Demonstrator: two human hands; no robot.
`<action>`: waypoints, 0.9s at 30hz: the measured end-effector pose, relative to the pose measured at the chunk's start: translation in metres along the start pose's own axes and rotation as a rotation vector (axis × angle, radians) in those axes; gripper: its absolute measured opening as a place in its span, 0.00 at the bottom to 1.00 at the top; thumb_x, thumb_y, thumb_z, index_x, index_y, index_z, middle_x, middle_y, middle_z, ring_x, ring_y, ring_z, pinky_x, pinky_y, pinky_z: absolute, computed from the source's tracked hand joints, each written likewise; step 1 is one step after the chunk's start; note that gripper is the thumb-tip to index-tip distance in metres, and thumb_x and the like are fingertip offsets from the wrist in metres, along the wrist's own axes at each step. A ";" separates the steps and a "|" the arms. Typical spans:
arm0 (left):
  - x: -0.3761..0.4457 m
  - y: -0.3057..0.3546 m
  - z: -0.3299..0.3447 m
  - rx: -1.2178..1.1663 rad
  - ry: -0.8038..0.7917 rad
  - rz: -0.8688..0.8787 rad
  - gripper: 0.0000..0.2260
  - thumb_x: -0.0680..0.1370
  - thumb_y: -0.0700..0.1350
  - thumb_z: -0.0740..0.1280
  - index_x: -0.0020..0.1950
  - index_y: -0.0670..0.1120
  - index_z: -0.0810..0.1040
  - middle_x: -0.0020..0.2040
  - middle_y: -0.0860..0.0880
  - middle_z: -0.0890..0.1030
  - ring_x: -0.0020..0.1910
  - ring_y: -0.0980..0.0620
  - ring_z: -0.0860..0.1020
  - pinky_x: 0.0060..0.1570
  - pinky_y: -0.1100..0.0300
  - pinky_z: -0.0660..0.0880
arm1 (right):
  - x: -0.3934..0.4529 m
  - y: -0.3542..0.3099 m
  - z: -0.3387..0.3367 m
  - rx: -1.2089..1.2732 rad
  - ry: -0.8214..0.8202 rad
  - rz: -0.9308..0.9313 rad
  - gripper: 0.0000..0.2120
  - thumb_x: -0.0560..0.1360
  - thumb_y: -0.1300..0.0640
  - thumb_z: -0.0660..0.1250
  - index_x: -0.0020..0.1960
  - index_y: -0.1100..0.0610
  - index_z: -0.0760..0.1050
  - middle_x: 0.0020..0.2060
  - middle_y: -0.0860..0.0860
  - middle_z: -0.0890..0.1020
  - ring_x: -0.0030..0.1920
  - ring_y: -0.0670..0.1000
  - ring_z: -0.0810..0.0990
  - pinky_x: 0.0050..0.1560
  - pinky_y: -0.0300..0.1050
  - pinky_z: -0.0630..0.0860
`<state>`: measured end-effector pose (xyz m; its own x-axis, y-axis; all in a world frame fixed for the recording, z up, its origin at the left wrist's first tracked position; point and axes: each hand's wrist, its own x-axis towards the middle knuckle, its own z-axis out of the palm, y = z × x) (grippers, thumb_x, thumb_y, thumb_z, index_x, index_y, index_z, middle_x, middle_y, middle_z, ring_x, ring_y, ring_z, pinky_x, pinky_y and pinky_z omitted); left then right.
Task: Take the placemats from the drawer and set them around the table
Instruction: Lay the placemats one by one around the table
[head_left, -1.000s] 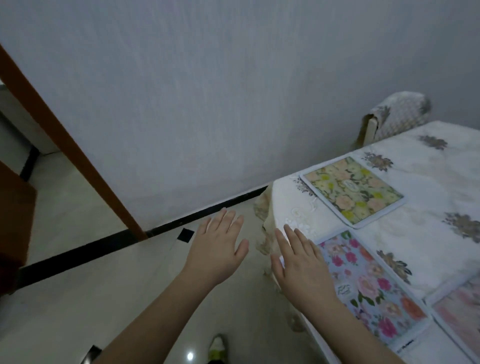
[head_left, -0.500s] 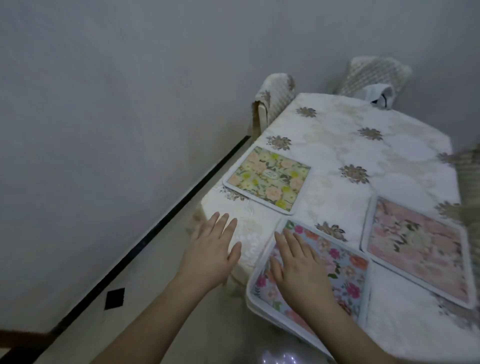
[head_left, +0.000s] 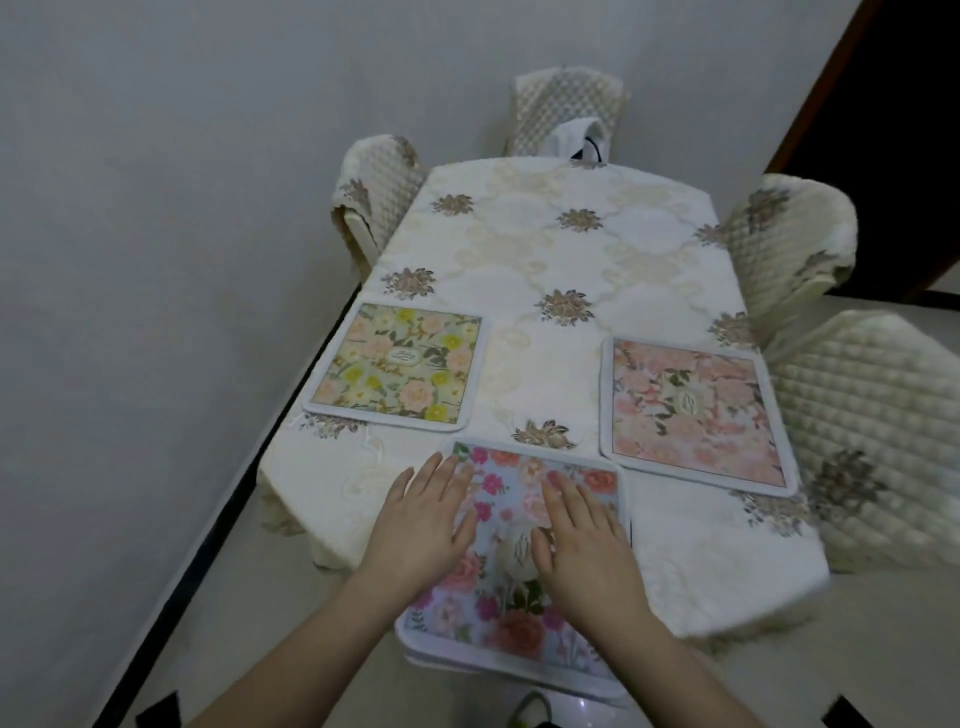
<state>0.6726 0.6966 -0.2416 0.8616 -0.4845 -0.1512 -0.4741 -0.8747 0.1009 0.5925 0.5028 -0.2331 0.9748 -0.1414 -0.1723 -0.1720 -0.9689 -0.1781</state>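
Both hands lay flat, fingers straight, gripping nothing — left hand (head_left: 423, 525) and right hand (head_left: 582, 535) pressed the blue floral placemat (head_left: 506, 582) beneath them, its near edge overhanging the table (head_left: 561, 260). It looked light, thin and bendable — best pinched at that overhanging edge.

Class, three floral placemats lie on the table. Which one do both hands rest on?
The blue placemat at the near end, overhanging the table edge. The left hand and right hand lie flat on it. The yellow-green placemat and pink placemat lie untouched.
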 end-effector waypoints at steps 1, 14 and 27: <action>0.004 0.000 0.005 0.002 0.002 0.006 0.28 0.79 0.59 0.51 0.74 0.48 0.72 0.73 0.47 0.73 0.74 0.47 0.69 0.70 0.46 0.65 | 0.002 0.005 0.005 -0.002 -0.004 0.011 0.28 0.75 0.44 0.54 0.67 0.57 0.76 0.65 0.54 0.79 0.63 0.56 0.79 0.61 0.55 0.75; 0.029 -0.025 0.083 -0.066 -0.196 0.075 0.30 0.78 0.59 0.56 0.77 0.47 0.66 0.74 0.45 0.71 0.71 0.45 0.72 0.63 0.46 0.74 | 0.017 0.037 0.070 0.090 -0.104 0.108 0.31 0.81 0.43 0.53 0.80 0.55 0.53 0.79 0.55 0.55 0.78 0.55 0.54 0.76 0.52 0.51; 0.025 -0.046 0.107 -0.164 -0.236 0.038 0.41 0.71 0.73 0.39 0.81 0.56 0.45 0.80 0.37 0.42 0.80 0.38 0.44 0.76 0.45 0.53 | -0.001 0.049 0.091 0.087 -0.200 0.399 0.38 0.77 0.30 0.52 0.80 0.43 0.43 0.79 0.59 0.43 0.79 0.59 0.45 0.76 0.53 0.46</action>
<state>0.6962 0.7230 -0.3555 0.7690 -0.5234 -0.3670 -0.4527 -0.8512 0.2654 0.5705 0.4742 -0.3299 0.7850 -0.4498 -0.4260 -0.5480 -0.8248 -0.1389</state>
